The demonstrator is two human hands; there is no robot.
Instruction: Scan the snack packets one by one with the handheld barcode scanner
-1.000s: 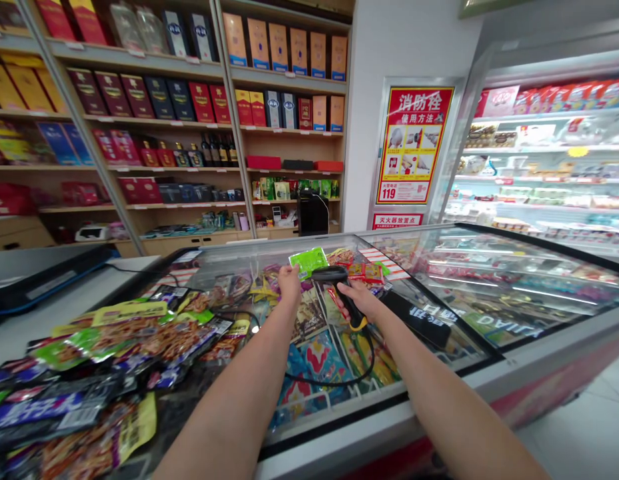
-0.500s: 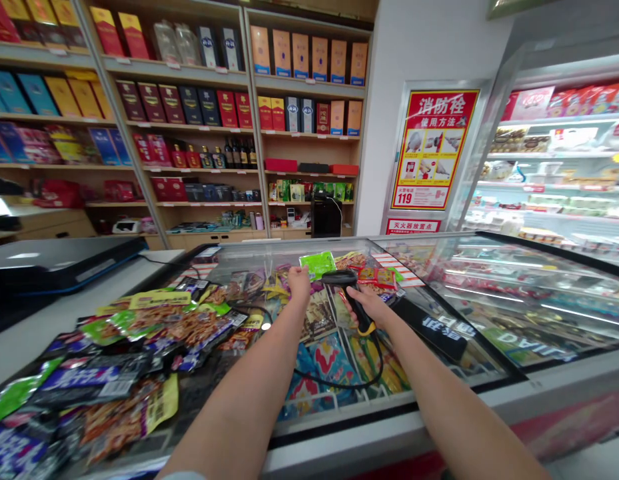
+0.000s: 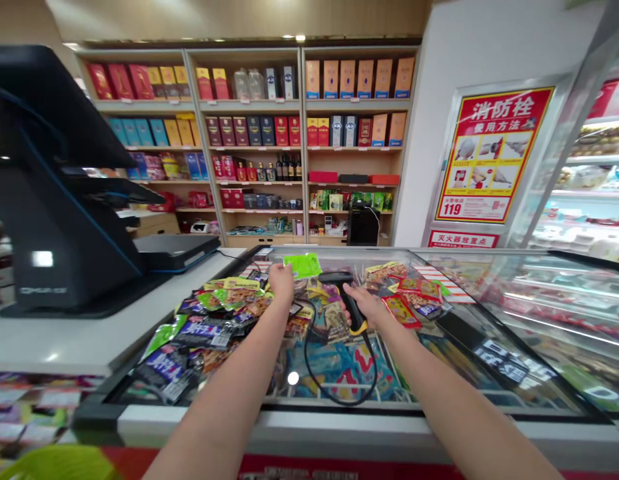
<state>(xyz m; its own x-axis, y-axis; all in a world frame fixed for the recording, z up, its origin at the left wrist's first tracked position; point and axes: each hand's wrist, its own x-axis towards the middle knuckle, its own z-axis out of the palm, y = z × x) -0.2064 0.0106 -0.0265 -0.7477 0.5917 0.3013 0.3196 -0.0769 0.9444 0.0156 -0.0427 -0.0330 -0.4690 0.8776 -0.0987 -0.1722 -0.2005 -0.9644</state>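
My left hand (image 3: 282, 280) pinches the near edge of a bright green snack packet (image 3: 305, 265) above the glass top of a chest freezer (image 3: 339, 417). In my right hand (image 3: 362, 305) is a black and yellow barcode scanner (image 3: 356, 310), its fingers wrapped round the handle. The scanner's head points left, just below and right of the packet. A black cable (image 3: 309, 363) loops from the handle down over the glass. Left of my left hand lies a heap of snack packets (image 3: 209, 330). Right of my right hand, red packets (image 3: 404, 310) lie in a smaller pile.
A white counter (image 3: 84, 340) with a dark point-of-sale terminal (image 3: 54, 173) stands at the left. Shelves of boxed bottles (image 3: 282, 131) line the back wall. A refrigerated display (image 3: 594, 200) is at the right, and a lime green basket (image 3: 64, 463) shows at bottom left.
My view has swung left and levelled, bringing the terminal into sight. Both hands still hold the packet and the scanner; the packet now sits a little farther from the scanner's head.
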